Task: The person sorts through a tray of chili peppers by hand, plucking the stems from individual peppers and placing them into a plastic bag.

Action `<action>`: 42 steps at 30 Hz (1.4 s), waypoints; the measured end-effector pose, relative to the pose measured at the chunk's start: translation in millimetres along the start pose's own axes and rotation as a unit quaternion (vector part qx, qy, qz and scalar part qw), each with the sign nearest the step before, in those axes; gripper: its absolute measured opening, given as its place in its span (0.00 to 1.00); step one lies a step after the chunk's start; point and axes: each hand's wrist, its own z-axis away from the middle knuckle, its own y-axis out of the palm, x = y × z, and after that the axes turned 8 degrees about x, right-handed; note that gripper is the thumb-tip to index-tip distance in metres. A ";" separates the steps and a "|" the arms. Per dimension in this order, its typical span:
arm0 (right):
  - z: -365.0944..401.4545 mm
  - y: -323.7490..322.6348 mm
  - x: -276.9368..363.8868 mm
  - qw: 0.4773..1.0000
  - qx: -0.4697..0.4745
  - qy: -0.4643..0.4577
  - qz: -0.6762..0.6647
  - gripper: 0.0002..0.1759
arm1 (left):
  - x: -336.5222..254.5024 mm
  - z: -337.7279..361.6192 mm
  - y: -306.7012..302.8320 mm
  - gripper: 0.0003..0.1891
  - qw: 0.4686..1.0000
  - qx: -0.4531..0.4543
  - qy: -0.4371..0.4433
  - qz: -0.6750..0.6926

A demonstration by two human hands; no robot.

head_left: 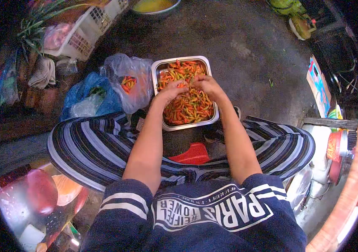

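Note:
A rectangular metal tray (pixel 158 64) full of red, orange and green chillies (pixel 187 110) lies on the floor in front of me. Over its middle, my left hand (pixel 174 90) reaches in from the left, its fingers curled together at the chillies. Close beside it on the right is my right hand (pixel 206 86), its fingers bent and pressed together near the left fingertips. What either hand pinches is too small to make out. A clear plastic bag (pixel 139 84) with more chillies (pixel 128 84) touches the tray's left side.
Left of the clear bag lies a blue plastic bag (pixel 72 98). A white basket (pixel 80 42) stands at the upper left, and a basin (pixel 156 6) is at the top. Something red (pixel 193 154) lies between my legs. Painted board (pixel 318 86) and containers (pixel 336 145) are at the right.

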 end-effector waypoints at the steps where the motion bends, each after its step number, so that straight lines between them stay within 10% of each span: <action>1: 4.4 0.2 4.8 1.000 0.000 0.001 0.000 0.01 | -1.3 -1.6 -1.1 0.13 1.000 0.000 0.000 0.000; 7: 16.9 1.5 -1.4 0.890 0.077 0.001 -0.449 0.04 | 2.1 -13.1 -4.0 0.15 0.998 0.013 0.050 -0.046; 11: 15.9 7.8 -8.0 0.902 0.047 0.058 -0.426 0.07 | 7.8 -10.7 -4.6 0.11 0.997 0.013 0.059 0.043; 12: 8.7 9.6 -24.4 0.990 -0.022 0.026 -0.134 0.09 | 5.9 -9.0 -5.9 0.10 0.997 -0.006 0.058 0.047; 14: -1.6 17.4 -55.9 0.936 -0.168 -0.050 0.305 0.14 | -4.4 2.2 -9.5 0.09 0.997 -0.018 0.032 0.063; 20: -25.0 74.7 -114.4 0.873 0.008 -0.120 0.473 0.16 | 9.9 1.7 -23.4 0.07 0.984 -0.080 0.022 0.159; 25: -22.8 95.8 -113.3 0.840 -0.070 -0.155 0.515 0.15 | 8.8 -0.7 -22.7 0.07 0.989 -0.091 0.029 0.115; 30: -2.8 65.6 -61.5 0.963 -0.077 -0.134 0.222 0.11 | 20.2 -3.6 -28.0 0.05 0.989 -0.104 0.028 0.098; 42: 0.1 16.5 -41.7 0.992 -0.076 -0.094 -0.026 0.10 | 13.0 -2.6 4.7 0.13 0.992 -0.087 -0.044 -0.079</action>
